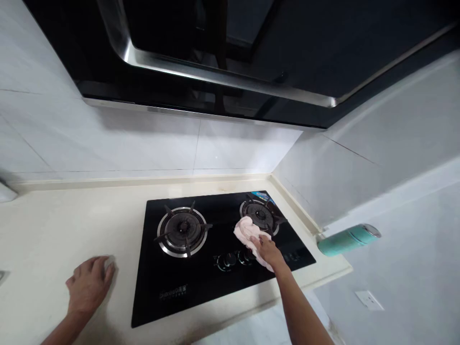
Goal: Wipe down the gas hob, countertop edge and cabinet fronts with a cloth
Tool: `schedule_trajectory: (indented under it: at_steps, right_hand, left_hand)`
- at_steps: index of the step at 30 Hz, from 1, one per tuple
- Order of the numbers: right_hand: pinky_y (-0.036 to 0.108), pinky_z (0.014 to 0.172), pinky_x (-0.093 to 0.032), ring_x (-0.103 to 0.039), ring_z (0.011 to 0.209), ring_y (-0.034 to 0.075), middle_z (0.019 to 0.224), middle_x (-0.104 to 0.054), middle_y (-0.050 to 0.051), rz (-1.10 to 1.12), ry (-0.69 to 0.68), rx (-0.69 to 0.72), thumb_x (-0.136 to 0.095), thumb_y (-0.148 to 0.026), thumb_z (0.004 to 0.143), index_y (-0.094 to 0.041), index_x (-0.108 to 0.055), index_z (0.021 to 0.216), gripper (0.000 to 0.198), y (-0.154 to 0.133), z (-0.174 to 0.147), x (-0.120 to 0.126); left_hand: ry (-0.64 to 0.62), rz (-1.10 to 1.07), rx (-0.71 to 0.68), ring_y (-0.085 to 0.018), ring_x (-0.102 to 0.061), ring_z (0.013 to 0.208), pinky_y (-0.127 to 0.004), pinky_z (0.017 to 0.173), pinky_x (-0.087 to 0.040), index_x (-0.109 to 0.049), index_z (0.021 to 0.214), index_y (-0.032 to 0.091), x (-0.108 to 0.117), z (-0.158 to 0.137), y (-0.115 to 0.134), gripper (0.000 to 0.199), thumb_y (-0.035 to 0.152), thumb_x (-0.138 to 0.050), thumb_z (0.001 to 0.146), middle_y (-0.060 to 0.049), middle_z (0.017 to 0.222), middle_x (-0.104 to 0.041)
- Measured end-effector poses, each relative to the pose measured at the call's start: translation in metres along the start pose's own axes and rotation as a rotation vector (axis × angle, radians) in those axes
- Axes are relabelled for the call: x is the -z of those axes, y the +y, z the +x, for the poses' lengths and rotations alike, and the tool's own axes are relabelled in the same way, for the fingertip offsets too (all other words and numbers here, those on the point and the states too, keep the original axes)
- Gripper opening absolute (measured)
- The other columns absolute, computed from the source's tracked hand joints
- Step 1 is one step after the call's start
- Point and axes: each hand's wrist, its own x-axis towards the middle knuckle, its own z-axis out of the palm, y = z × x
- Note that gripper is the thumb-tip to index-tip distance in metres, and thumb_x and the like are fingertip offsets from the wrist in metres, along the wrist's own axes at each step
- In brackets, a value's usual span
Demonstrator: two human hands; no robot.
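Here the right hand (269,250) fingers bunch a soft, limp pink cloth (245,229) against the right burner (261,215); left hand (89,283) lies spread flat on the surface (57,225); best gripped wadded.

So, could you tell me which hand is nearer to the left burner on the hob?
The right hand, though not by much. It presses a pink cloth by the right burner, to the right of the left burner. The left hand rests on the countertop, off the hob.

Dim, bluish light; glare streaks the range hood's (223,76) steel trim; wide-angle bending curves the edges; mild softness throughout.
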Motion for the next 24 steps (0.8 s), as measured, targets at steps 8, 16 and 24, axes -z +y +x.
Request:
schedule_trajectory:
  at_steps: [8, 16, 24]
  right_hand:
    - [0.042, 0.101, -0.044, -0.057, 0.122, 0.033, 0.138, -0.051, 0.023, -0.101, -0.136, 0.056, -0.048, -0.068, 0.093, -0.02, -0.047, 0.146, 0.071, -0.117, 0.015, -0.015]
    - [0.032, 0.094, -0.048, -0.062, 0.115, 0.024, 0.139, -0.049, 0.016, -0.053, -0.11, 0.11, -0.042, -0.058, 0.097, -0.021, -0.053, 0.142, 0.059, -0.159, 0.047, 0.001]
    - [0.04, 0.094, -0.048, -0.062, 0.114, 0.03, 0.135, -0.052, 0.02, -0.198, -0.201, 0.164, -0.056, -0.062, 0.09, -0.016, -0.033, 0.153, 0.081, -0.157, 0.137, 0.04]
  left_hand:
    - [0.043, -0.02, -0.009, -0.038, -0.05, 0.12, -0.057, 0.096, -0.043, -0.066, 0.123, 0.018, -0.007, 0.0, -0.006, 0.047, 0.045, -0.039, 0.096, -0.016, 0.131, -0.059]
    - [0.076, -0.035, -0.021, -0.036, -0.052, 0.121, -0.053, 0.095, -0.043, -0.068, 0.121, 0.019, -0.012, -0.003, -0.01, 0.051, 0.047, -0.033, 0.096, -0.016, 0.132, -0.06]
    - [0.104, -0.032, -0.029, -0.034, -0.054, 0.119, -0.05, 0.091, -0.044, -0.069, 0.119, 0.02, -0.009, -0.007, -0.008, 0.051, 0.049, -0.034, 0.095, -0.015, 0.128, -0.061]
